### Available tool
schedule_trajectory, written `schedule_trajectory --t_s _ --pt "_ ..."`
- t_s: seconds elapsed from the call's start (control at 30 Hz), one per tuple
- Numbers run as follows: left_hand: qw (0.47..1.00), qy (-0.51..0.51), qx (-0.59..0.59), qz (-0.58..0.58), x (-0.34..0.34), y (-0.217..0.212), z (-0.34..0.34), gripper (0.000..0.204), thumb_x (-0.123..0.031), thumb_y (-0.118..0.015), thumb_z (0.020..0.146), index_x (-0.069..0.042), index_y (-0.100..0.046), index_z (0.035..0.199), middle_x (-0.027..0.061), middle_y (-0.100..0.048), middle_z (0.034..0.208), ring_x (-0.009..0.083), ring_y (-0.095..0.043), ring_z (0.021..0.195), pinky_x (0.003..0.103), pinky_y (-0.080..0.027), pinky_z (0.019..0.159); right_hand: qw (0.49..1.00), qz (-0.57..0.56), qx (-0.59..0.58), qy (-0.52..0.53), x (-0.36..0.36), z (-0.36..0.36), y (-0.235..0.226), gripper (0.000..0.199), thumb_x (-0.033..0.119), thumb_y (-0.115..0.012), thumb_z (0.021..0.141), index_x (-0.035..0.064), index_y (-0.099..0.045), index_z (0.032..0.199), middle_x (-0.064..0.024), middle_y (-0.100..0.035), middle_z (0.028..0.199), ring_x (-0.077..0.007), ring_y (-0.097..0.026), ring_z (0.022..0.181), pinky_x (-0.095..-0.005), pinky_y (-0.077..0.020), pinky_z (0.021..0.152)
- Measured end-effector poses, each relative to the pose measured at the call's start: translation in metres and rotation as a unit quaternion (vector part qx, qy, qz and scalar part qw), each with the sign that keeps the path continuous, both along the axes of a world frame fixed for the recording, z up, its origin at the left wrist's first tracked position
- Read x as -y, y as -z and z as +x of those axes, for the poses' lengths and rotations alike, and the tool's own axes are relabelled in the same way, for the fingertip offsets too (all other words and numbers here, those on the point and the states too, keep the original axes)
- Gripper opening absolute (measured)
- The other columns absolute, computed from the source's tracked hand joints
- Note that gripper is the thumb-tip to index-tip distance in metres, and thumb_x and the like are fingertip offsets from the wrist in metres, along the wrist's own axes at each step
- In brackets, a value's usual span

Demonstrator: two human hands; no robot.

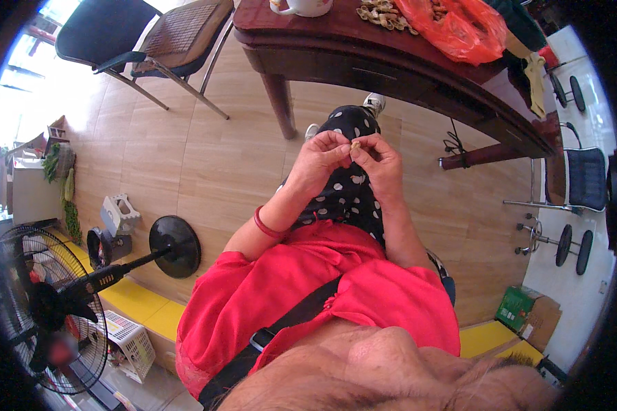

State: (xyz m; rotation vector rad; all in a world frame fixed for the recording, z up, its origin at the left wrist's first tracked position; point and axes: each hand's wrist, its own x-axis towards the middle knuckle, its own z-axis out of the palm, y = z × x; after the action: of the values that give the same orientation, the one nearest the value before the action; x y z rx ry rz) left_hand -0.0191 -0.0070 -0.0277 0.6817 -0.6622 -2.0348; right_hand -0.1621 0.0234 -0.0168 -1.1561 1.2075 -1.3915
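My left hand and my right hand meet in front of me above my lap. Together they pinch a small tan peanut between thumbs and fingertips. A red band circles my left wrist. Below the hands are my black trousers with white dots. On the dark wooden table ahead lies a pile of peanuts next to an orange plastic bag.
A white mug stands on the table's far left. A folding chair sits at upper left. A black standing fan is at lower left, with a white basket beside it. Stools and a cardboard box are at right.
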Motion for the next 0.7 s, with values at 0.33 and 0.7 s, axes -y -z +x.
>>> schedule_trajectory --t_s 0.33,0.7 --pt "0.999 0.020 -0.032 -0.027 -0.004 0.010 -0.006 0.011 -0.004 -0.059 0.084 -0.002 -0.055 0.095 0.0045 -0.061 0.084 0.0123 -0.058 0.073 0.023 -0.048 0.066 0.996 -0.053 -0.072 -0.003 -0.004 -0.004 -0.010 0.008 0.005 -0.062 0.080 0.0007 -0.058 0.074 -0.0002 -0.055 0.073 -0.0072 -0.056 0.063 -0.0211 -0.0452 0.056" --pt "0.989 -0.043 0.106 -0.097 -0.003 0.006 -0.003 0.020 -0.004 -0.060 0.083 0.002 -0.061 0.103 0.0058 -0.064 0.087 0.0115 -0.058 0.073 0.024 -0.048 0.067 0.997 0.025 -0.071 -0.015 -0.002 -0.007 -0.007 0.010 0.004 -0.061 0.081 -0.0004 -0.065 0.089 -0.0018 -0.061 0.080 -0.0065 -0.056 0.068 -0.0205 -0.0461 0.061"
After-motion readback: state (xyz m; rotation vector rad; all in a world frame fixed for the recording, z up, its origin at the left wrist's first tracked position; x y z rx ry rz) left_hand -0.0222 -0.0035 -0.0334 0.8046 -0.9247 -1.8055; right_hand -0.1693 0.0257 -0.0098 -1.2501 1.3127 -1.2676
